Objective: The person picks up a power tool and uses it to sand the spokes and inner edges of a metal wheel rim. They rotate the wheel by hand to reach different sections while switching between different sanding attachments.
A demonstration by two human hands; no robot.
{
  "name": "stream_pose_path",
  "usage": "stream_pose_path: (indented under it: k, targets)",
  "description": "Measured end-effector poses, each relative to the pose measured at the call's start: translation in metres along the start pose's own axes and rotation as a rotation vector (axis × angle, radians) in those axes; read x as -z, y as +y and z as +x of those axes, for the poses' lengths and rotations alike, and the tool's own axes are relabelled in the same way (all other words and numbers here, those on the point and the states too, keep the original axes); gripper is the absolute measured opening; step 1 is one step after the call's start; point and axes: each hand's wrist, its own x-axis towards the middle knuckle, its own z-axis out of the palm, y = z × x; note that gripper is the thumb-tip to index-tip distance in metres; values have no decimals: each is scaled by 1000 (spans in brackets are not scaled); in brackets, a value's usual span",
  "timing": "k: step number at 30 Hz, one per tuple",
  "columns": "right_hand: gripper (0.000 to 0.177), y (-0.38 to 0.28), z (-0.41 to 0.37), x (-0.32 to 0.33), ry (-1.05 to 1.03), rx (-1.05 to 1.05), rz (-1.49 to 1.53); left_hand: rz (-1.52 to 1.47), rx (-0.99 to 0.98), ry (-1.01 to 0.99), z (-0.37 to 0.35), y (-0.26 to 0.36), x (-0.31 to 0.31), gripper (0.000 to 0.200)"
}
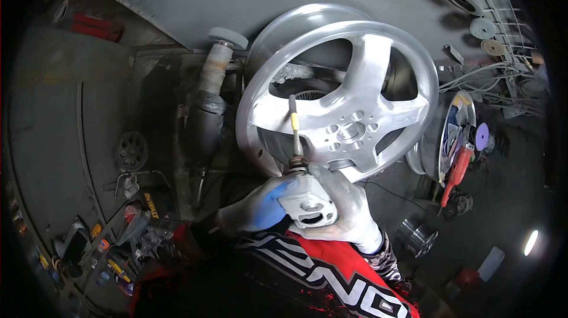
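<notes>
A shiny silver alloy wheel with broad spokes stands tilted in front of me, its face toward me. My left hand, in a white glove with a blue patch, is wrapped round the left side of a white-bodied die grinder. Around the right side of the same tool closes my right hand, gloved in whitish grey. From the grinder a thin shaft with a yellow band carries a narrow dark bit, which overlaps the left spoke in this view. The fingers are partly hidden behind the tool body.
Left of the wheel is a machine spindle with a grey round buffing wheel. A red angle grinder with a purple disc lies at another wheel on the right. Discs hang on a wire rack. Bagged clutter fills the lower left.
</notes>
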Motion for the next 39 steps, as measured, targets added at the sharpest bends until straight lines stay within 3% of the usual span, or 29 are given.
stream_pose_path:
  k: [2, 3, 6, 14, 16, 18, 23, 24, 26, 29, 31, 34, 36, 39]
  targets:
    - [97, 4, -9, 8, 57, -9, -39, -130, -91, -324, 14, -6, -2, 45]
    - [98, 7, -16, 14, 14, -75, -39, 0, 4, -210, 16, -7, 0, 47]
    - [98, 8, -25, 22, 58, -148, -45, 7, 25, -205, 27, -18, 7, 47]
    - [98, 16, -13, 8, 42, -4, 14, 60, -38, -187, 5, -16, 16, 48]
    - [97, 17, -10, 10, -75, -41, 68, 263, -18, -111, -1, -11, 16, 47]
    - [98, 17, -9, 13, -108, -55, 75, 221, 2, -101, 1, -7, 6, 47]
    - [98, 23, -17, 24, 32, -40, 11, 217, -35, -64, 25, -25, 0, 47]
    - [98, 24, -20, 28, 30, -42, 6, 106, -5, -83, 31, -24, -4, 47]
    - [100, 26, -25, 36, -27, -198, 71, -8, 24, -103, 37, -27, -4, 48]
    - [100, 28, -21, 37, -28, -154, 70, 52, -35, -99, 35, -37, 4, 48]
    - [100, 29, -17, 33, -39, -124, 90, 352, -57, 5, 23, -35, 4, 50]
    - [100, 32, -14, 29, -74, -99, 119, 444, -2, 89, 18, -36, 9, 50]
    - [100, 38, -13, 27, -60, 23, 105, 402, -14, 81, 15, -39, 13, 50]
    - [99, 36, -15, 33, -61, 0, 56, 443, -30, 74, 20, -40, 8, 50]
